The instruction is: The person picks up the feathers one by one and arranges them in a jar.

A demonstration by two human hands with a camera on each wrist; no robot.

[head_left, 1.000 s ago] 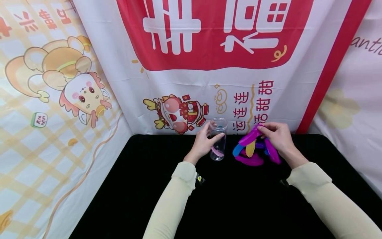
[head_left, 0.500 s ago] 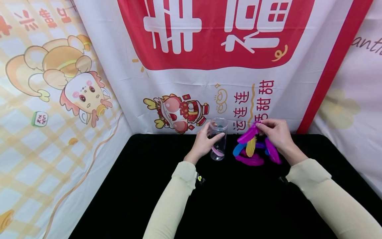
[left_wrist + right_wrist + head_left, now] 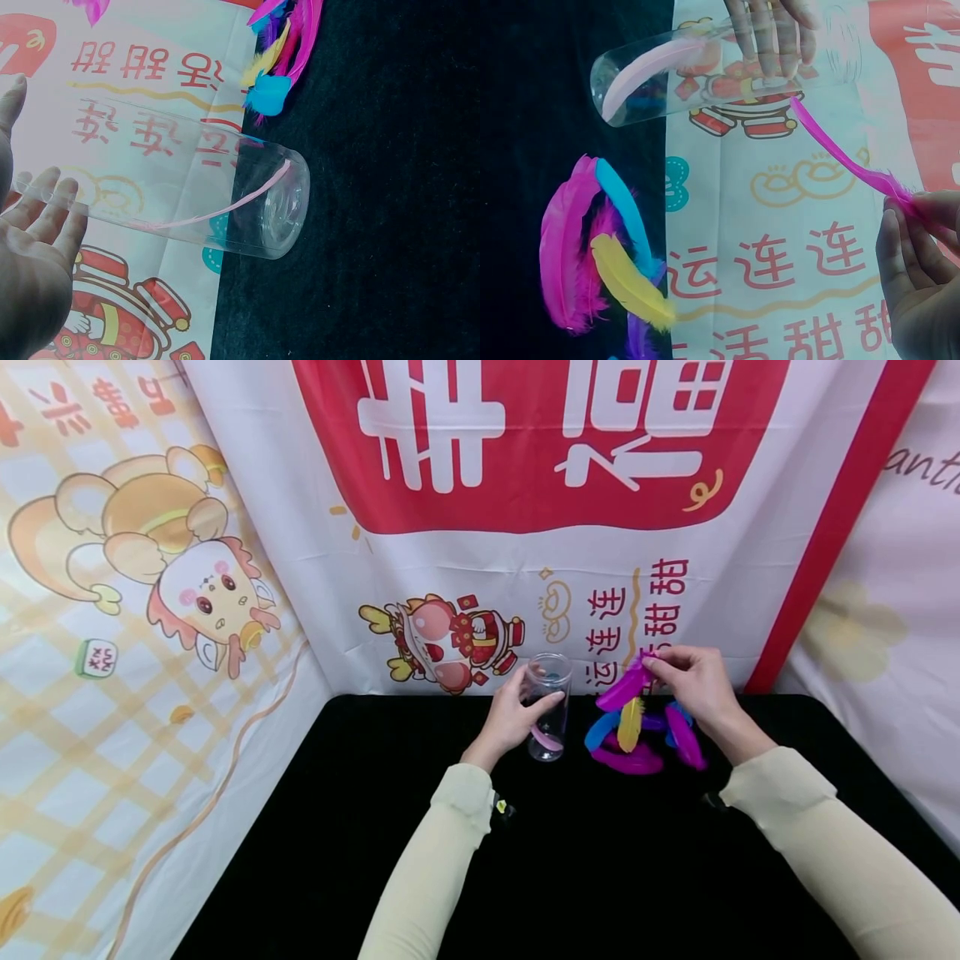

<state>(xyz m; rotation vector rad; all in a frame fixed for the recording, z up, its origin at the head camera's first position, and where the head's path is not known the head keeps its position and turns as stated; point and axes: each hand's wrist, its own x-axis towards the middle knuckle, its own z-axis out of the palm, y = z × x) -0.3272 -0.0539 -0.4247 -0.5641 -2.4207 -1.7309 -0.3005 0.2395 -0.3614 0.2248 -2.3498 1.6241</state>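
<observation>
My left hand [image 3: 513, 717] grips a clear, open-topped plastic cup [image 3: 255, 202] standing upright on the black table, fingers curled round its upper side. Inside the cup a pale pink feather [image 3: 649, 71] leans against the wall. To the right, my right hand [image 3: 697, 689] pinches a magenta feather [image 3: 840, 146] between thumb and fingers near its fluffy end, raised above a small pile. That pile holds several feathers: a yellow feather [image 3: 631, 724], a blue feather [image 3: 602, 731], a magenta feather [image 3: 628, 762] and purple ones.
A white and red printed cloth [image 3: 465, 560] hangs right behind the table's back edge. Another printed cloth [image 3: 150, 710] hangs at the left. The black tabletop [image 3: 585, 868] stretches in front of the cup and pile.
My right hand has risen slightly, lifting the magenta feather up off the pile and a little to the left. The left hand and cup stay in place.
</observation>
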